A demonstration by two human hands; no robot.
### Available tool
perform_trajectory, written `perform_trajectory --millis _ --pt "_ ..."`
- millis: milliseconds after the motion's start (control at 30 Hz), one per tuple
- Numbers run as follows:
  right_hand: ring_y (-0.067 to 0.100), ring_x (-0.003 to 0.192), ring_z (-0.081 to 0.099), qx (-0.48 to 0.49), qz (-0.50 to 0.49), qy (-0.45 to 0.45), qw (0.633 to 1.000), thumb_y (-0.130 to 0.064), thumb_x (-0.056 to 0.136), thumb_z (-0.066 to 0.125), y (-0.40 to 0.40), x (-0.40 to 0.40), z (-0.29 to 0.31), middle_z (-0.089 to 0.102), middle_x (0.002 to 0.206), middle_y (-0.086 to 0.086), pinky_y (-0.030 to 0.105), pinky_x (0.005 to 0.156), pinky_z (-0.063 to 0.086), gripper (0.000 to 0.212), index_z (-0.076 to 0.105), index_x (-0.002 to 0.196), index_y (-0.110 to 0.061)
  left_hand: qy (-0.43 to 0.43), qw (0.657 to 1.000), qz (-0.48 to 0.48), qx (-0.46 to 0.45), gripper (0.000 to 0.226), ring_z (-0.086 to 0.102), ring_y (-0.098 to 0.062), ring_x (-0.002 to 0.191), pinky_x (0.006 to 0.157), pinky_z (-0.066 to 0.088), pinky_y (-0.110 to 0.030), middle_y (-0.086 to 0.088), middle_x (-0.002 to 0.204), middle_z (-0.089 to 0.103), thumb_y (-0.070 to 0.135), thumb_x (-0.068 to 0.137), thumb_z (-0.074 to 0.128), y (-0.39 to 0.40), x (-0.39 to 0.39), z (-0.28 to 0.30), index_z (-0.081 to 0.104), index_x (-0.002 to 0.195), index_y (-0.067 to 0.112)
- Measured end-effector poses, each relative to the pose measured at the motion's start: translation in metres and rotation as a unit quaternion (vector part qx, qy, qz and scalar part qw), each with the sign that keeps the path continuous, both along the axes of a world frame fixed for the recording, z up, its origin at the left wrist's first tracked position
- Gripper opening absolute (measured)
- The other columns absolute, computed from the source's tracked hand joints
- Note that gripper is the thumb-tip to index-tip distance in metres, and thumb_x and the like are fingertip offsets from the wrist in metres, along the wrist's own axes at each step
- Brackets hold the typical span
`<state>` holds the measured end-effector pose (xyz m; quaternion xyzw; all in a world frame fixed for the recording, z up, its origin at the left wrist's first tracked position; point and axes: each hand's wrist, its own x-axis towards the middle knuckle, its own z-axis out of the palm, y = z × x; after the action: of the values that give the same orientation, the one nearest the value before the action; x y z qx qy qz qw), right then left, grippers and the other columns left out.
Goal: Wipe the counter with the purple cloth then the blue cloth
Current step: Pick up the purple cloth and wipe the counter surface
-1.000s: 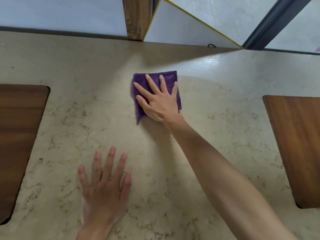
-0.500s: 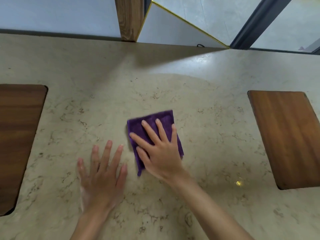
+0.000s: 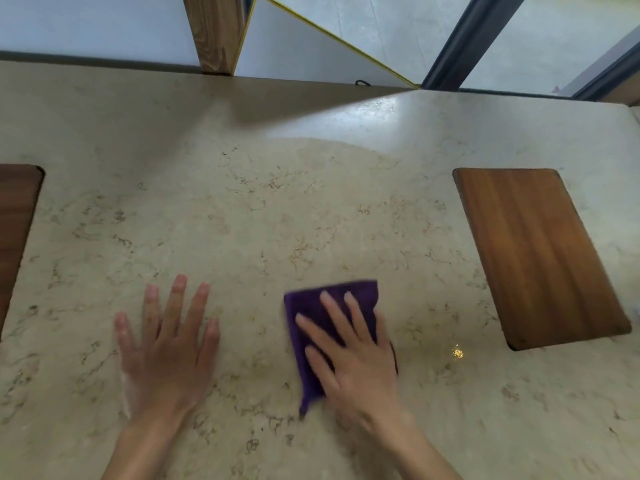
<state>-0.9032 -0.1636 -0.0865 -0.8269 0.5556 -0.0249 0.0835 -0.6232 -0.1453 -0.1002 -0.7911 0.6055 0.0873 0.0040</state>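
A folded purple cloth [image 3: 308,317] lies flat on the beige marbled counter [image 3: 277,220], near its front edge. My right hand [image 3: 353,355] presses down on the cloth with fingers spread, covering most of it. To the left, my left hand [image 3: 166,348] rests flat on the bare counter, fingers apart, holding nothing. No blue cloth is in view.
A wooden board [image 3: 540,254] lies on the counter at the right, and another wooden board [image 3: 14,230] is cut off at the left edge. A wooden post [image 3: 214,32] and a wall stand behind the counter's far edge.
My right hand has slid the purple cloth from the far middle of the counter toward me and then to the right. My left hand has stayed flat on the counter.
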Motion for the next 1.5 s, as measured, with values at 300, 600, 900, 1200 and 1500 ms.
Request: perform_trajectory --millis 300,600,900,1200,1500 --pt "0.018 0.16 0.002 0.033 -0.08 0.023 0.996 -0.072 0.099 0.012 -0.211 -0.041 0.001 0.005 0.172 -0.016 0.06 0.126 0.005 0.054 0.007 0.152 -0.064 -0.014 1.0 0.0 -0.009 0.063 0.016 -0.029 0.157 0.121 0.009 -0.064 0.007 0.171 0.017 0.055 0.101 0.017 -0.001 0.002 -0.004 0.019 0.161 0.037" --pt "0.018 0.16 0.002 0.028 -0.07 0.012 0.997 -0.072 0.099 0.013 -0.212 -0.066 0.002 0.008 0.172 -0.015 0.057 0.128 0.003 0.053 0.008 0.152 -0.065 0.006 1.0 0.007 0.005 0.063 0.013 -0.028 0.158 0.122 0.005 -0.062 0.008 0.171 0.015 0.056 0.101 0.017 -0.002 -0.001 0.005 0.019 0.161 0.038" --pt "0.022 0.16 0.003 0.018 -0.079 0.045 0.996 -0.064 0.104 0.02 -0.051 -0.154 -0.002 0.009 0.173 -0.01 0.058 0.125 0.013 0.053 0.017 0.156 -0.056 0.026 1.0 0.017 0.005 0.065 0.0 -0.022 0.159 0.123 -0.002 -0.059 0.012 0.172 0.004 0.062 0.099 0.004 -0.001 0.001 0.004 0.008 0.161 0.044" --pt "0.021 0.16 0.008 0.062 -0.147 0.037 0.987 -0.068 0.101 0.023 0.054 -0.166 0.008 0.016 0.171 -0.012 0.062 0.124 0.016 0.053 0.023 0.153 -0.059 0.02 1.0 0.005 -0.013 0.063 -0.001 -0.017 0.157 0.123 -0.005 -0.056 0.01 0.172 0.008 0.061 0.101 0.008 0.0 0.002 -0.001 0.008 0.161 0.043" --pt "0.022 0.16 0.001 0.075 -0.148 0.056 0.984 -0.073 0.099 0.018 0.023 -0.159 0.007 0.01 0.172 -0.012 0.061 0.126 0.005 0.054 0.015 0.152 -0.064 0.026 0.999 -0.003 -0.025 0.063 -0.006 -0.015 0.156 0.122 -0.008 -0.057 0.009 0.172 0.01 0.059 0.101 0.012 -0.001 0.004 -0.008 0.015 0.161 0.041"
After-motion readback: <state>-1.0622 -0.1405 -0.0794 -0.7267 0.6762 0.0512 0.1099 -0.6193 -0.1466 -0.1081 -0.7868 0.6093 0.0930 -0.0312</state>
